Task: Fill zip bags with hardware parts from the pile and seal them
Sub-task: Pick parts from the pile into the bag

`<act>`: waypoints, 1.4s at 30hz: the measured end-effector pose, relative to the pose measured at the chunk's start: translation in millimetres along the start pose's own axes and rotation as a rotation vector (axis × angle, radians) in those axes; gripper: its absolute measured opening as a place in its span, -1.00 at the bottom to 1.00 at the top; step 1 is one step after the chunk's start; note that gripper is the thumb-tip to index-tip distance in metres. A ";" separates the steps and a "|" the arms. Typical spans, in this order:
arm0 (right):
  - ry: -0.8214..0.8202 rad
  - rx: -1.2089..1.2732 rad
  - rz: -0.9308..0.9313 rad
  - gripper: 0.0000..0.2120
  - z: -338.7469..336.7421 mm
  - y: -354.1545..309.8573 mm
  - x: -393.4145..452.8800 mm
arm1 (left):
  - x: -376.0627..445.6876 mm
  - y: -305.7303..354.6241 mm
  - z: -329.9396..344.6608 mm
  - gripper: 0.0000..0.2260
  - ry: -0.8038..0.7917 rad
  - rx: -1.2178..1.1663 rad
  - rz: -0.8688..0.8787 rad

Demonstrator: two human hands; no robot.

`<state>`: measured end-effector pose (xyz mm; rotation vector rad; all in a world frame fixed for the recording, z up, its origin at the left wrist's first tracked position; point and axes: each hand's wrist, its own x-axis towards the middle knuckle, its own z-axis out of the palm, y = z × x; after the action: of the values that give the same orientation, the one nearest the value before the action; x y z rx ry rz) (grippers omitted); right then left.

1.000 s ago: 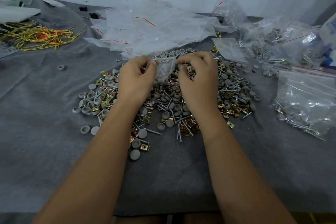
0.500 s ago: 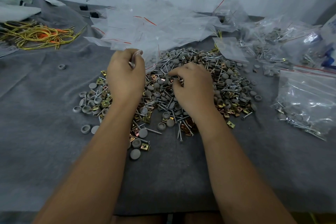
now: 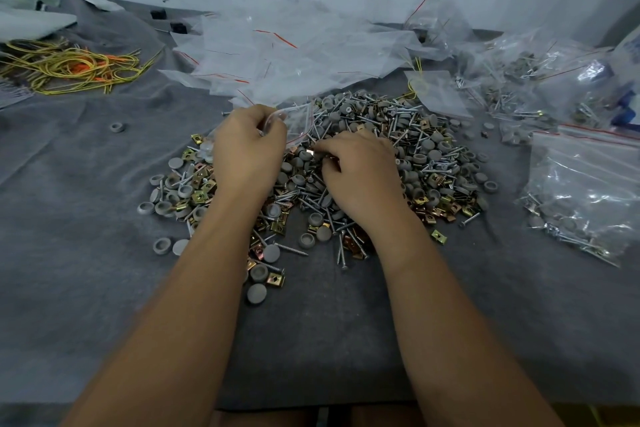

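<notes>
A pile of hardware parts [image 3: 408, 152], with screws, grey round caps and brass clips, covers the middle of the grey cloth. My left hand [image 3: 247, 149] grips a small clear zip bag [image 3: 298, 121] with a red seal line, held just above the pile's far left side. My right hand [image 3: 360, 170] lies on the pile beside it, fingers curled and pinching small parts at its fingertips. Which part it pinches is too small to tell.
A heap of empty clear zip bags [image 3: 294, 55] lies behind the pile. Filled bags [image 3: 585, 191] sit at the right, more [image 3: 526, 80] at the back right. Yellow and orange wire ties [image 3: 69, 66] lie at the far left. A loose grey cap [image 3: 117, 127] sits alone on the cloth.
Both hands held the bag together a second ago. My right hand let go and dropped onto the pile, picking at parts. My left hand keeps the bag, shifted slightly left.
</notes>
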<state>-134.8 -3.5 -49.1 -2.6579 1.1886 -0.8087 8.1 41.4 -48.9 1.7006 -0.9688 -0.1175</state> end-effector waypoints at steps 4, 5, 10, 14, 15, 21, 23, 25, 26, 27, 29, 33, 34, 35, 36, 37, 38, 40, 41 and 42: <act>0.124 0.134 0.044 -0.78 -4.5 -1.3 1.4 | -0.2 -0.8 -0.1 -0.87 -0.021 0.016 -0.002; 0.162 0.175 0.054 -0.81 -5.2 -1.8 1.2 | 0.0 -0.9 0.0 -0.87 -0.027 0.016 -0.001; 0.274 0.316 0.064 -0.91 -5.6 -3.7 0.9 | -0.9 0.9 -0.6 -0.87 -0.055 -0.027 -0.009; 0.349 0.325 0.051 -0.95 -6.0 -2.1 1.4 | -3.2 3.6 -0.4 -0.85 -0.096 -0.060 0.011; 0.366 0.320 0.043 -0.94 -6.2 -1.8 1.1 | -3.7 4.1 -0.4 -0.86 -0.115 -0.066 0.024; 0.390 0.335 0.007 -0.92 -3.0 -2.9 0.3 | -5.3 4.9 0.3 -0.84 -0.195 -0.057 0.103; 0.380 0.328 0.001 -0.91 -0.7 -2.2 0.2 | -6.2 6.9 0.6 -0.84 -0.223 -0.062 0.134; 0.351 0.322 0.006 -0.90 0.9 -1.0 0.3 | -7.1 8.0 0.9 -0.83 -0.234 -0.046 0.164; 0.333 0.315 0.010 -0.90 1.6 -0.6 0.4 | -7.3 8.0 0.9 -0.82 -0.233 -0.037 0.175; 0.317 0.307 0.013 -0.90 2.1 -0.5 0.5 | -7.3 8.0 1.0 -0.82 -0.232 -0.032 0.183; 0.301 0.287 0.012 -0.91 2.5 -0.6 0.2 | -7.1 8.2 1.2 -0.82 -0.230 -0.042 0.192; 0.290 0.233 -0.017 -0.92 2.3 -1.3 -0.3 | -8.4 12.0 0.0 -0.83 -0.223 -0.091 0.206; 0.279 0.220 -0.023 -0.90 2.2 -1.4 -0.2 | -9.1 13.4 -0.3 -0.85 -0.226 -0.114 0.212; 0.271 0.206 -0.027 -0.89 2.2 -1.4 -0.2 | -9.9 14.8 -0.6 -0.87 -0.227 -0.135 0.217; 0.266 0.193 -0.029 -0.88 2.3 -1.5 -0.3 | -10.6 16.1 -0.9 -0.88 -0.225 -0.150 0.219; 0.263 0.184 -0.029 -0.87 2.4 -1.7 -0.4 | -11.1 17.1 -1.1 -0.88 -0.221 -0.159 0.215; 0.263 0.178 -0.028 -0.87 2.4 -1.9 -0.4 | -11.4 17.6 -1.3 -0.87 -0.215 -0.162 0.210; 0.269 0.176 -0.030 -0.87 2.3 -2.0 -0.1 | -11.9 17.9 -1.7 -0.86 -0.204 -0.159 0.202; 0.273 0.179 -0.034 -0.87 2.2 -1.9 0.3 | -11.9 17.7 -1.7 -0.86 -0.199 -0.155 0.199; 0.274 0.181 -0.036 -0.87 1.9 -1.6 0.8 | -11.8 17.5 -1.6 -0.86 -0.196 -0.149 0.195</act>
<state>-132.3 -3.2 -49.8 -2.4865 1.0645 -1.2547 -8.2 49.6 -38.1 1.4697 -1.2364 -0.2251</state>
